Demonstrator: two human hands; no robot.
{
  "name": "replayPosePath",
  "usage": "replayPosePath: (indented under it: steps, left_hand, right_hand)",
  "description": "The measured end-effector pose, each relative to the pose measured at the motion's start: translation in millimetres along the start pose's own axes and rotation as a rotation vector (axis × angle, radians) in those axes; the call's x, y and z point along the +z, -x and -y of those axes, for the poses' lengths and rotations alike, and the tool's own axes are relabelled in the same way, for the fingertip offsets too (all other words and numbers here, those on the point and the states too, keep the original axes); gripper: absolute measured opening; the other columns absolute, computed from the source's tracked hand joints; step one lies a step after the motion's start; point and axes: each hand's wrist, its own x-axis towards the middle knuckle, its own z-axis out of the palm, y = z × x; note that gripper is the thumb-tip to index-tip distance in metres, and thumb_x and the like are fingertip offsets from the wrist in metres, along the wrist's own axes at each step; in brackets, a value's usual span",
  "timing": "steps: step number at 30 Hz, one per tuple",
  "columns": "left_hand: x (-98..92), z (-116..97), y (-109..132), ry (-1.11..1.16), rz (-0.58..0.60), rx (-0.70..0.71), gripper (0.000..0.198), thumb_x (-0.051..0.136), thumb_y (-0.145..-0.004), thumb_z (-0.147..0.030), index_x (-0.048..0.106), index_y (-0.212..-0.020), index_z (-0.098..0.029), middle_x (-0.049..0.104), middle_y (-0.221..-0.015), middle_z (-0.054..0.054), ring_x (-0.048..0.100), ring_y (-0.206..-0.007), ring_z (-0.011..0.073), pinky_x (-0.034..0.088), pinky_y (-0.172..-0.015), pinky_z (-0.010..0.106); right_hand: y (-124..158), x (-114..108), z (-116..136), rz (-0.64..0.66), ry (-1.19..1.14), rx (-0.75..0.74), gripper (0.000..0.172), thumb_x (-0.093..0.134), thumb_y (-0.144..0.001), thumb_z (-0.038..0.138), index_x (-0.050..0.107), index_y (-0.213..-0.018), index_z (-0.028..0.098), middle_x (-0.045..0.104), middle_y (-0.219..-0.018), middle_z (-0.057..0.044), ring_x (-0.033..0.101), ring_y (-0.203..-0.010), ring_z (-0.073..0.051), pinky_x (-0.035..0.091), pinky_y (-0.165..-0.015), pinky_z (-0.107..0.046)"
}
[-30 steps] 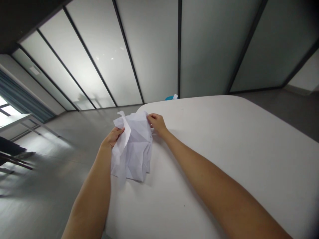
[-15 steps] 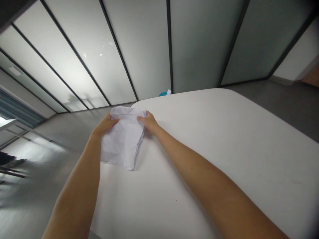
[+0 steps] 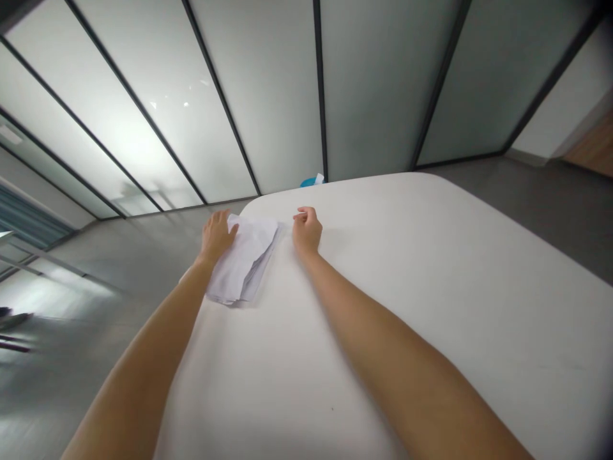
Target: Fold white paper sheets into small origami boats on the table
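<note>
A stack of creased white paper sheets [image 3: 249, 252] lies on the white table [image 3: 431, 275], its lower right edges slightly fanned apart. My left hand [image 3: 216, 236] rests on the stack's upper left edge, fingers stretched and the thumb apart on the top sheet. Just right of the paper, my right hand [image 3: 307, 232] is apart from it, above or on the tabletop. Its fingers are curled in, and I see nothing in them.
Behind the table's far edge shows a blue rounded object [image 3: 309, 182] with a white piece at it. Frosted glass panels [image 3: 268, 96] with dark frames stand beyond. Grey floor [image 3: 119, 275] lies to the left, with part of a pale table frame [image 3: 48, 259].
My right hand has let go of the paper and moved right. The stack has gone from raised and gripped by both hands to lying on the table, and my left hand has opened over it.
</note>
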Motion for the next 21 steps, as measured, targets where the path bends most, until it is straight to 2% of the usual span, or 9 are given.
replayPosePath:
  steps: [2, 4, 5, 7, 9, 12, 16, 20, 21]
  left_hand:
    - [-15.1, -10, 24, 0.01, 0.036, 0.121, 0.042, 0.044, -0.106, -0.043, 0.063, -0.137, -0.023, 0.072, -0.134, 0.013, 0.066, -0.125, 0.0311, 0.039, -0.119, 0.052]
    - [-30.3, -12, 49, -0.004, 0.15, 0.221, 0.039, 0.042, -0.107, -0.047, 0.072, -0.123, -0.027, 0.078, -0.122, 0.007, 0.071, -0.115, 0.0282, 0.027, -0.127, 0.056]
    - [-35.5, -10, 62, -0.007, 0.218, 0.271, 0.039, 0.042, -0.107, -0.049, 0.073, -0.123, -0.03, 0.076, -0.128, 0.005, 0.068, -0.121, 0.0287, 0.02, -0.129, 0.06]
    - [-38.7, -5, 85, 0.009, 0.339, 0.32, 0.043, 0.041, -0.107, -0.053, 0.069, -0.135, -0.036, 0.071, -0.141, 0.004, 0.06, -0.136, 0.0303, 0.017, -0.129, 0.063]
    - [-33.4, -1, 102, 0.026, 0.402, 0.333, 0.051, 0.037, -0.108, -0.057, 0.057, -0.151, -0.037, 0.058, -0.158, 0.005, 0.049, -0.148, 0.0315, 0.026, -0.125, 0.065]
    - [-20.1, -1, 113, 0.019, 0.403, 0.333, 0.059, 0.032, -0.109, -0.06, 0.045, -0.161, -0.037, 0.047, -0.167, 0.007, 0.042, -0.153, 0.0303, 0.035, -0.121, 0.061]
    - [-19.2, -7, 112, 0.014, 0.396, 0.286, 0.06, 0.036, -0.106, -0.066, 0.047, -0.159, -0.04, 0.047, -0.166, 0.005, 0.042, -0.153, 0.0301, 0.035, -0.124, 0.059]
    - [-44.6, 2, 123, 0.064, 0.549, 0.29, 0.068, 0.041, -0.101, -0.076, 0.043, -0.162, -0.046, 0.039, -0.172, 0.001, 0.036, -0.158, 0.0342, 0.03, -0.127, 0.061]
    - [-51.4, 8, 129, 0.051, 0.531, 0.265, 0.07, 0.045, -0.098, -0.079, 0.045, -0.16, -0.047, 0.035, -0.174, 0.0, 0.03, -0.16, 0.0377, 0.027, -0.127, 0.065]
  right_hand:
    - [6, 4, 16, 0.055, 0.164, -0.2, 0.033, 0.039, -0.099, 0.02, 0.066, -0.117, 0.021, 0.075, -0.116, -0.01, 0.067, -0.115, -0.025, 0.051, -0.105, -0.04]
    - [10, 15, 34, 0.201, 0.286, -0.403, 0.034, 0.04, -0.101, 0.019, 0.069, -0.118, 0.021, 0.075, -0.121, -0.009, 0.064, -0.121, -0.026, 0.047, -0.111, -0.039]
    - [11, 22, 41, 0.277, 0.336, -0.485, 0.036, 0.04, -0.102, 0.021, 0.07, -0.122, 0.021, 0.074, -0.126, -0.009, 0.062, -0.125, -0.026, 0.043, -0.115, -0.04]
    - [9, 38, 47, 0.448, 0.461, -0.603, 0.04, 0.042, -0.106, 0.03, 0.07, -0.133, 0.022, 0.07, -0.139, -0.008, 0.051, -0.142, -0.03, 0.034, -0.123, -0.047]
    - [3, 54, 42, 0.624, 0.646, -0.625, 0.048, 0.047, -0.105, 0.044, 0.064, -0.147, 0.025, 0.057, -0.158, -0.009, 0.032, -0.157, -0.038, 0.021, -0.128, -0.059]
    - [-9, 68, 22, 0.91, 0.912, -0.413, 0.077, 0.051, -0.097, 0.073, 0.051, -0.16, 0.028, 0.034, -0.173, -0.014, 0.02, -0.16, -0.05, 0.013, -0.126, -0.07]
    - [-17, 65, 5, 0.933, 0.939, -0.405, 0.084, 0.032, -0.098, 0.082, 0.035, -0.168, 0.035, 0.024, -0.177, -0.013, 0.019, -0.16, -0.05, 0.012, -0.126, -0.07]
    - [-6, 49, 11, 1.062, 0.952, -0.476, 0.087, 0.032, -0.097, 0.083, 0.031, -0.17, 0.036, 0.024, -0.178, -0.011, 0.022, -0.16, -0.049, 0.016, -0.126, -0.07]
    - [-2, 45, 13, 1.071, 0.952, -0.503, 0.087, 0.032, -0.097, 0.083, 0.032, -0.169, 0.036, 0.027, -0.177, -0.011, 0.024, -0.159, -0.049, 0.019, -0.125, -0.069]
